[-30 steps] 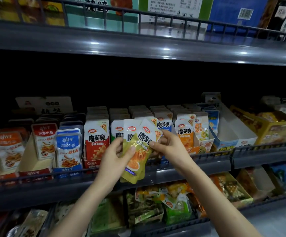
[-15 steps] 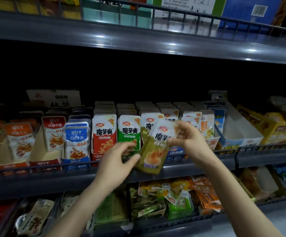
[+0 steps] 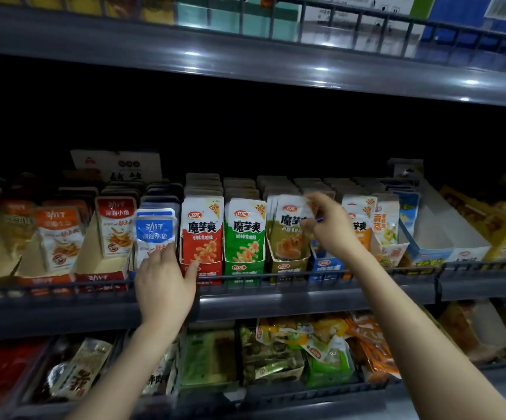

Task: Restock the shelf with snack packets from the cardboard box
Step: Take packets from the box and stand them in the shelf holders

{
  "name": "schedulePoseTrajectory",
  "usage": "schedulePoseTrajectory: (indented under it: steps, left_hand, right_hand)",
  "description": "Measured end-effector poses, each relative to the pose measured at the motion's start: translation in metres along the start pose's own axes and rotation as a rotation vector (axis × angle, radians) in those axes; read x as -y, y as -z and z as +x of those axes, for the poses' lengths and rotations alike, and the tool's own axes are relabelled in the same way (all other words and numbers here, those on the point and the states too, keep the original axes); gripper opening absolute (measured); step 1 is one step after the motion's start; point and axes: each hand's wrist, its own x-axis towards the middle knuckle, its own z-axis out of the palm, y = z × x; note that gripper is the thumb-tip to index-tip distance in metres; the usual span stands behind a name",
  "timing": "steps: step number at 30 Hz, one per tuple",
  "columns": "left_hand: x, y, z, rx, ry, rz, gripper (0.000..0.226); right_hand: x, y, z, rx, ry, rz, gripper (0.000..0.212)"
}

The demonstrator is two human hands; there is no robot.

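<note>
An olive-green snack packet (image 3: 288,234) stands upright in its olive display carton (image 3: 288,265) on the middle shelf (image 3: 276,301). My right hand (image 3: 327,228) pinches the packet's top right corner. Red (image 3: 202,234) and green (image 3: 244,234) packets of the same brand stand in cartons just left of it. My left hand (image 3: 163,286) hovers in front of the shelf rail with relaxed fingers, its fingertips by the blue packets (image 3: 154,231), holding nothing. The cardboard box is out of sight.
A low wire rail (image 3: 366,272) runs along the shelf's front edge. White and yellow cartons (image 3: 445,237) sit at the right. The shelf above (image 3: 245,65) overhangs. Loose packets (image 3: 306,344) fill the shelf below.
My right hand carried the olive packet up and back into its carton. My left hand let go of it and drifted left and down to the shelf rail.
</note>
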Motion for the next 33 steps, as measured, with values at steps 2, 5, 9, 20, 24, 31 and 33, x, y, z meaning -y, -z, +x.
schedulePoseTrajectory:
  steps: [2,5,9,20,24,31,33]
  left_hand:
    - [0.0,-0.001,0.0,-0.002,-0.001,-0.002,0.042]
    - [0.001,-0.003,-0.001,-0.022,-0.007,-0.022,0.039]
    - [0.003,-0.006,-0.003,-0.063,-0.011,-0.04,0.038]
    - [0.006,0.009,-0.021,-0.098,-0.014,-0.121,0.039]
    - [0.027,0.023,-0.065,-0.112,-0.039,-0.143,0.031]
    - [0.102,0.028,-0.168,0.087,-0.009,-0.033,0.018]
    - [0.124,0.027,-0.2,0.14,0.009,-0.006,0.017]
  right_hand:
    - [-0.003,-0.008,-0.003,0.016,-0.001,-0.072,0.051]
    - [-0.009,-0.016,-0.004,-0.044,0.044,-0.139,0.057]
    - [-0.015,-0.023,-0.002,-0.101,0.041,-0.292,0.062]
    - [-0.001,-0.017,-0.07,-0.262,0.064,-0.138,0.047]
    - [0.014,-0.023,-0.132,-0.224,0.035,-0.004,0.034]
    - [0.018,-0.076,-0.242,0.136,-0.111,0.135,0.012]
    - [0.011,-0.098,-0.271,0.23,-0.18,0.164,0.01]
